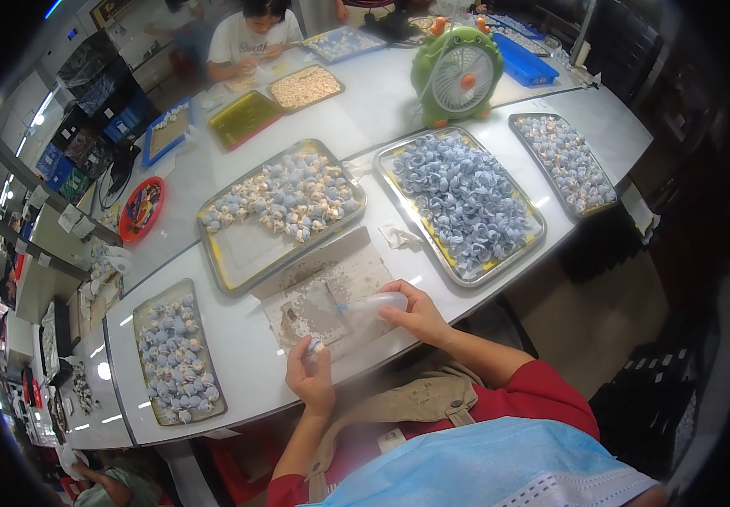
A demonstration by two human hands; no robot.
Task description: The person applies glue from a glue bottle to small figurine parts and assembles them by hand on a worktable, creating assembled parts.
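Observation:
My left hand (311, 384) pinches a small blue-and-cream figure piece (317, 346) near the table's front edge. A whitish translucent squeeze bottle (380, 302) lies on its side in my right hand (418, 314), its narrow tip pointing left. Both hands are over the near part of a stained cardboard sheet (365, 258); a small clear object on it is too blurred to name. Just beyond, a metal tray (247, 253) bears many blue-and-cream pieces. To its right, another tray (536, 228) is heaped with blue-grey curled shell-like parts.
Trays of blue-and-cream pieces stand at the left (200, 414) and far right (589, 211). A green animal-shaped fan (458, 76) stands behind them. A red round basket (157, 211) lies at left. Across the table, a person (242, 46) sits working beside a tray of cream pieces (306, 86).

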